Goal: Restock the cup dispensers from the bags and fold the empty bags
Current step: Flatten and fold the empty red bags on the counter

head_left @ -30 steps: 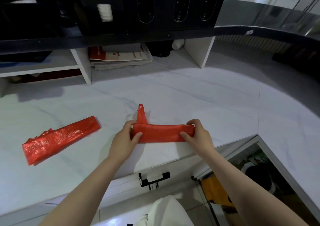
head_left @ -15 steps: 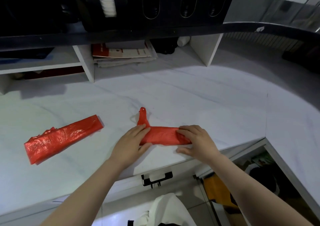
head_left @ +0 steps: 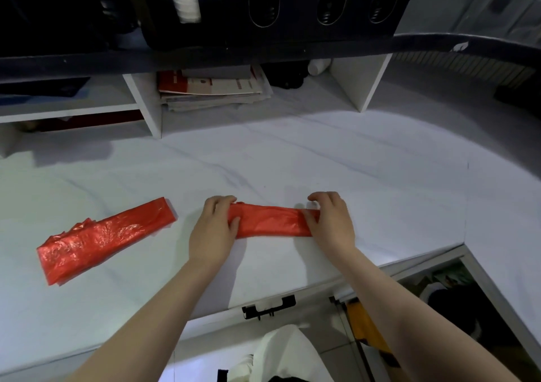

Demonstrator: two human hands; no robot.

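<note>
The pale veined worktop fills most of the view, with the black cup dispenser standing above its far edge. Left of centre lies a second red bag, flattened and slanted, well apart from both hands. Near the front edge, the left hand and right hand each pinch one end of the folded red bag, fingers curled over its far edge and thumbs on its near face. That bag is a narrow flat strip whose long axis runs left to right across the person's front, one end to each hand and neither hand nearer. The next fold probably carries one end over toward the other along that axis. One dispenser slot shows a white stack of cups; the other slots are too dark to judge.
</note>
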